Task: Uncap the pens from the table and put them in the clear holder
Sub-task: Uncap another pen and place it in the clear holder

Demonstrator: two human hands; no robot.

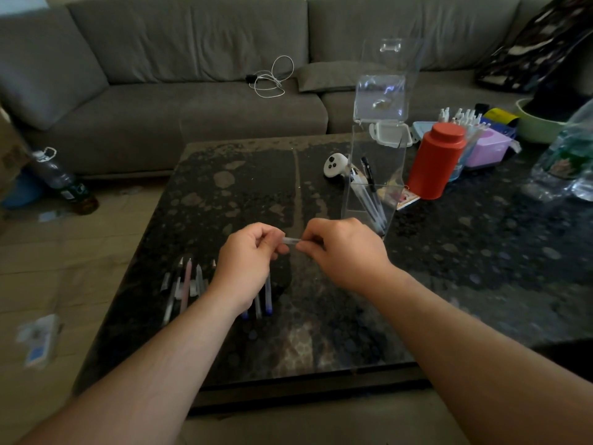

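Observation:
My left hand (248,261) and my right hand (341,252) both pinch one clear pen (291,241) held level above the dark table (321,332); only a short stretch of it shows between the fingers. Whether its cap is on is hidden. Several pens (187,284) lie in a row on the table under and left of my left hand; some have blue ends (268,297). The tall clear holder (372,194) stands just beyond my right hand, lid up, with a few pens (372,191) leaning inside.
A white controller (335,165) lies behind the holder. A red canister (436,162), a pink box, a green bowl and plastic bottles (564,162) crowd the table's right side. A grey sofa (192,75) runs behind, with a white cable on it.

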